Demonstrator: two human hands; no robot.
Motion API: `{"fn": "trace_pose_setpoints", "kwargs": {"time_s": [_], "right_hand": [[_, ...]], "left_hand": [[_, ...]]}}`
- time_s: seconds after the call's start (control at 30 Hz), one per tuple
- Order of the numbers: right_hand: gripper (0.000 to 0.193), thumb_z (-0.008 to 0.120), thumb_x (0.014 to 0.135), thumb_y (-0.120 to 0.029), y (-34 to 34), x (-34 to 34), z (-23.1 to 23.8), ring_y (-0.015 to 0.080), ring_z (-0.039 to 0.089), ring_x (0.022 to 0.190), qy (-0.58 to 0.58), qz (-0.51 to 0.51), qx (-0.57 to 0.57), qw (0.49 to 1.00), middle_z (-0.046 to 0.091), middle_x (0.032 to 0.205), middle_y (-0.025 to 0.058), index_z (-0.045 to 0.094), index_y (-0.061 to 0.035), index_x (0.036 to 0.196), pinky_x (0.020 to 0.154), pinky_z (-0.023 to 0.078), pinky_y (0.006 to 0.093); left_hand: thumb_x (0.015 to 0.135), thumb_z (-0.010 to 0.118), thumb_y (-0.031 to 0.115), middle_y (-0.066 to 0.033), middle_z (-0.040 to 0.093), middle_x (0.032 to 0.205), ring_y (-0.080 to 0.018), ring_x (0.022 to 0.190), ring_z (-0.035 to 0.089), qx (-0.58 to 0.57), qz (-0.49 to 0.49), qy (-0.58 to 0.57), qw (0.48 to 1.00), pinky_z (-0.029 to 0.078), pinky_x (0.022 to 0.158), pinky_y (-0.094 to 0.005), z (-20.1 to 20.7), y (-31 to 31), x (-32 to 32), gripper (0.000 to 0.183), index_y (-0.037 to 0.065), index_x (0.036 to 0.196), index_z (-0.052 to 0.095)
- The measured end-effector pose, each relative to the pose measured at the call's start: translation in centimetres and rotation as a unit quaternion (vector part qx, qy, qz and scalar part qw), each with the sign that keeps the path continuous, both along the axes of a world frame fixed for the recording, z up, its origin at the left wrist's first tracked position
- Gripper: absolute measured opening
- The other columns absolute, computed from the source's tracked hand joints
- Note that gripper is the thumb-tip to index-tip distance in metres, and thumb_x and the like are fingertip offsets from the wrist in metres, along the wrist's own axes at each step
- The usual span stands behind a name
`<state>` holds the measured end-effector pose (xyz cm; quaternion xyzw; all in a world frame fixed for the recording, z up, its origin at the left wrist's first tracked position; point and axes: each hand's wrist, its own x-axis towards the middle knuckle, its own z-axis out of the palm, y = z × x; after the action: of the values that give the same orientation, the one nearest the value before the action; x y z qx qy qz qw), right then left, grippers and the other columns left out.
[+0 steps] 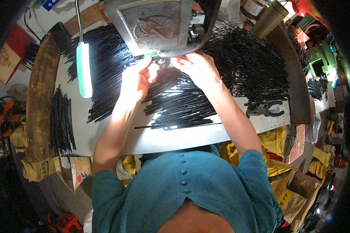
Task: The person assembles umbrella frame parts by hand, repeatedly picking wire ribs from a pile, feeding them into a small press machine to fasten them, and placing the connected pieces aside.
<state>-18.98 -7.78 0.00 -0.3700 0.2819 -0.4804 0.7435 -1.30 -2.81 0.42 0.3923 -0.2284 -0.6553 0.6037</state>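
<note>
Both my hands are raised to the lower edge of a grey metal machine (155,27) with rusty raised markings. My left hand (139,77) has its fingers curled and its thumb against them, just left of a small dark part under the machine. From the other side my right hand (198,70) reaches in with fingertips pinched together. Glare and the machine's edge hide what either hand holds. Thin black rods lie around them: a left pile (105,73), a middle pile (182,106) below my hands, and a large right pile (249,66).
A lit lamp (84,72) on a bendable neck hangs at the left. Black-handled pliers (266,109) lie at the table's right. A small bundle of rods (62,120) sits by the wooden left edge board (42,101). A metal cylinder (270,19) stands at the back right.
</note>
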Motion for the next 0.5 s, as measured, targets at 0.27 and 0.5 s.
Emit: {"fn": "trace_pose_setpoints", "kwargs": {"time_s": [0.27, 0.5], "right_hand": [[0.021, 0.044, 0.082, -0.005, 0.4, 0.2, 0.3, 0.0288, 0.058, 0.084, -0.037, -0.013, 0.043, 0.998, 0.056, 0.089, 0.0230, 0.049, 0.0136, 0.091, 0.076, 0.050, 0.0359], [0.023, 0.040, 0.083, -0.003, 1.1, 0.3, 0.7, 0.0269, 0.054, 0.092, -0.045, -0.006, 0.035, 0.998, 0.052, 0.097, 0.0216, 0.046, 0.0132, 0.098, 0.085, 0.045, 0.0350]], "left_hand": [[0.080, 0.056, 0.016, -0.0090, 0.057, 0.069, -0.0127, 0.053, 0.050, 0.015, 0.027, -0.008, 0.999, 0.037, 0.045, -0.0209, 0.2, 0.1, -0.2, 0.019, -0.003, 0.085, 0.054], [0.081, 0.055, 0.018, -0.0075, 0.057, 0.067, -0.0108, 0.053, 0.050, 0.032, 0.060, -0.003, 0.998, 0.035, 0.044, -0.0197, 0.3, 0.7, -1.2, 0.020, -0.002, 0.085, 0.054]]}}
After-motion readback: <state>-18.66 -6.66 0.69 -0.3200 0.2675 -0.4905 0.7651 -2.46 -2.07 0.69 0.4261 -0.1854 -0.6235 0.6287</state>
